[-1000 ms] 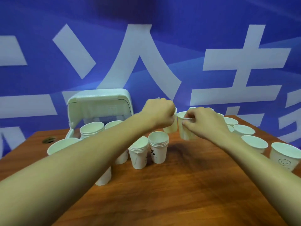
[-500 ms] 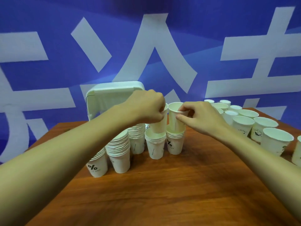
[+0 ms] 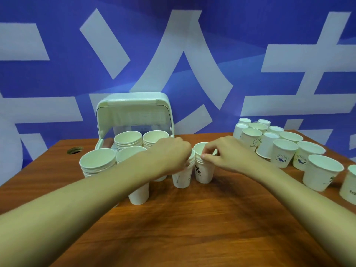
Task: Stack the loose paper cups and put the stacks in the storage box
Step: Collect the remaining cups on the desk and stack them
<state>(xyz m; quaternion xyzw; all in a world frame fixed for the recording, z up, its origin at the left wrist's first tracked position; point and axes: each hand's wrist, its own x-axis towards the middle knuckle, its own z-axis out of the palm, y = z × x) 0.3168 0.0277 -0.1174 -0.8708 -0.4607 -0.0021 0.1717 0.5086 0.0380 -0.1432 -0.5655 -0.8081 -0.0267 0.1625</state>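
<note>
**Head view: cup handling and markings**

Left hand (image 3: 171, 156) curls over the top of the left stack (image 3: 182, 178). Right hand (image 3: 223, 155) pinches the rim of the right stack (image 3: 204, 173). Both stacks stand side by side on the table (image 3: 192, 228), in front of the open storage box (image 3: 134, 102).

Handling, as judged: light, thin-walled, easily crushed. Grip at the rolled rim, not mid-wall.

Legible: a "%" mark on the right stack, and "HEL" on the smiley cup (image 3: 250, 140) among the loose cups (image 3: 285, 155). The blue emblems are unreadable.

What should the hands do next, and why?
Probably let go and reach for the loose cups. The left hand grips the top of the left stack, the right hand pinches the rim of the right stack; both tops look seated, many cups stand unstacked.
</note>
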